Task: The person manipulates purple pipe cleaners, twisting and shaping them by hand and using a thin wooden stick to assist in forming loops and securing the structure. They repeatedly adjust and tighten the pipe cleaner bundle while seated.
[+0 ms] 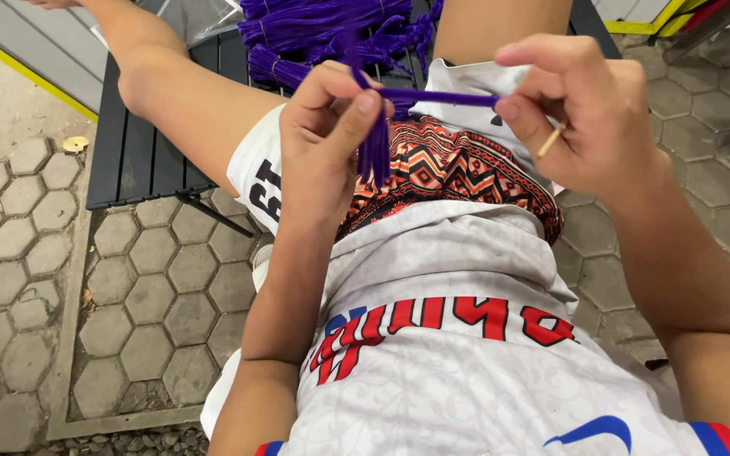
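Purple tassel (373, 143) hangs over lap, fingers of left hand (324, 127) clamped on its top. Right hand (585, 110) fingers pinch taut purple cord (437, 98) plus thin wooden stick (550, 142). More purple tassels (314, 34) heaped on black slatted tabletop (141, 143); clear plastic bag (200, 17) at far edge.

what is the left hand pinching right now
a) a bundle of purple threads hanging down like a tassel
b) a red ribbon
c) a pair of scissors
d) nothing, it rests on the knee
a: the left hand pinches a purple tassel whose threads hang below its fingers, while a purple strand runs across to the right hand, which also holds a thin pale stick.
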